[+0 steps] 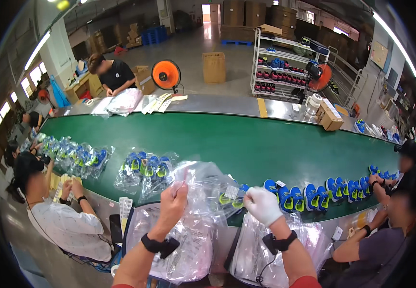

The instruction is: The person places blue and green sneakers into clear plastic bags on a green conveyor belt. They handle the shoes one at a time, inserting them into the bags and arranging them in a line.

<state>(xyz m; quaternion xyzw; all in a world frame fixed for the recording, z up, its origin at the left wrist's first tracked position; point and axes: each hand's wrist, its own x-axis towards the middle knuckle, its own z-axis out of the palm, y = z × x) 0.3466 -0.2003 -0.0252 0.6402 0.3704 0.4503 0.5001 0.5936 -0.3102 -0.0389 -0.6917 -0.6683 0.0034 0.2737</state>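
Now a clear plastic bag (201, 178) spreads above the near edge of the green belt (265, 149), pinched by the closed left hand (173, 198); the gloved right hand (264, 206) curls onto its other side. Beside it shows a white label (231, 192), illegibly small; rightward stand blue shoes (311, 197).
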